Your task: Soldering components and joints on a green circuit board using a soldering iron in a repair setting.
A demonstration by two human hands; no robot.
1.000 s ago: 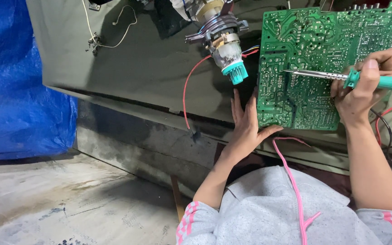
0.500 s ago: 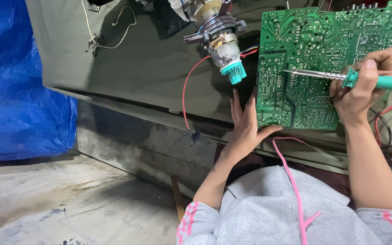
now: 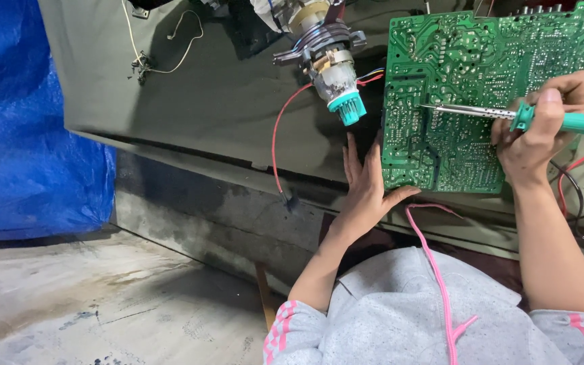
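A green circuit board (image 3: 468,74) lies solder-side up on a dark bench top (image 3: 224,101). My left hand (image 3: 366,186) rests flat against the board's lower left corner, thumb under its near edge, steadying it. My right hand (image 3: 539,132) is closed around the teal handle of a soldering iron (image 3: 508,116). The iron's metal shaft runs leftward and its tip touches the board near its middle left.
A picture-tube neck with a teal cap (image 3: 336,71) and a red wire (image 3: 277,145) sits left of the board. A blue tarp (image 3: 21,135) hangs at the far left. Concrete floor (image 3: 103,297) lies below the bench. Red and black wires (image 3: 579,176) trail at the right.
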